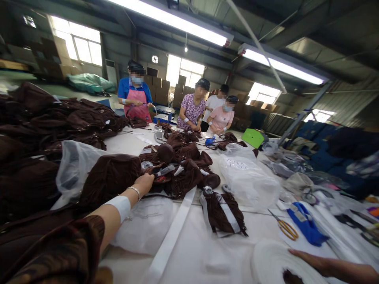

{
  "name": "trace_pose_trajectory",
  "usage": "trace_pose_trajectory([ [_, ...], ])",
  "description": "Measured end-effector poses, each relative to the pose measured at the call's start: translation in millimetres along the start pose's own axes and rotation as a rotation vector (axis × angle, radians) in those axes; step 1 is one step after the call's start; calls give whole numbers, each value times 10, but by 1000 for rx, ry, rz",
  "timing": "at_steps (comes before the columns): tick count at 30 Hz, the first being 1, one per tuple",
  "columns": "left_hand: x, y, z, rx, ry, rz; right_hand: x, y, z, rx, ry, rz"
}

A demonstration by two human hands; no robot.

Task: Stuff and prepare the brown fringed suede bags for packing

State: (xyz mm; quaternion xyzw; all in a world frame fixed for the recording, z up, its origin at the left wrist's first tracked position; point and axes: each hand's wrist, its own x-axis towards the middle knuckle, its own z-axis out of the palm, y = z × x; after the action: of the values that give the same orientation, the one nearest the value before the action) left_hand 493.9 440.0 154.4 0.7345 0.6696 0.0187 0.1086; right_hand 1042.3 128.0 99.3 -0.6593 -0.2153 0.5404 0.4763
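My left hand (144,184) reaches out to a pile of dark brown bags (185,175), its fingers closed at the edge of one bag; the fingertips are partly hidden. A clear plastic bag (145,225) lies under my left forearm. At the lower right, my right hand (310,262) has its fingers stretched out along the edge of a large white roll (266,260). A flat white strip (174,236) runs along the table between the hands. Brown fringed material (225,213) in clear wrapping lies beyond it.
Scissors (286,227) and a blue tape dispenser (306,223) lie at the right, near clear plastic (248,177). A heap of brown bags (53,118) covers the left side. Several people stand at the far side, near a green box (253,138).
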Motion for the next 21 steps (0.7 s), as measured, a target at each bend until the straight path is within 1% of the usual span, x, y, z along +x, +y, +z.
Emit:
trace_pose_trajectory([
  [3, 160, 1, -196, -30, 108, -2, 19, 98, 196, 17, 3, 0],
  [6, 151, 25, -517, -76, 239, 30, 34, 286, 503, 50, -16, 3],
  [8, 26, 67, -739, -109, 297, 67, 28, 441, 762, 76, -33, -1],
  [10, -171, 138, -927, -141, 331, 110, 9, 593, 1042, 100, -48, -12],
  [12, -401, 244, -1067, -249, 353, 159, -20, 692, 1311, 117, -62, -26],
  [13, -519, 310, -1117, -334, 353, 184, -34, 701, 1429, 126, -68, -32],
  [15, -747, 461, -1175, -519, 313, 231, -56, 606, 1608, 124, -62, -82],
  [16, -857, 544, -1180, -597, 275, 251, -61, 501, 1662, 113, -51, -133],
  [17, -963, 629, -1167, -656, 228, 270, -61, 364, 1692, 73, -16, -231],
  [19, -1166, 794, -1075, -759, 129, 302, -41, 45, 1687, -7, 42, -448],
  [21, -1358, 937, -885, -840, 28, 332, 6, -235, 1623, -37, 47, -584],
])
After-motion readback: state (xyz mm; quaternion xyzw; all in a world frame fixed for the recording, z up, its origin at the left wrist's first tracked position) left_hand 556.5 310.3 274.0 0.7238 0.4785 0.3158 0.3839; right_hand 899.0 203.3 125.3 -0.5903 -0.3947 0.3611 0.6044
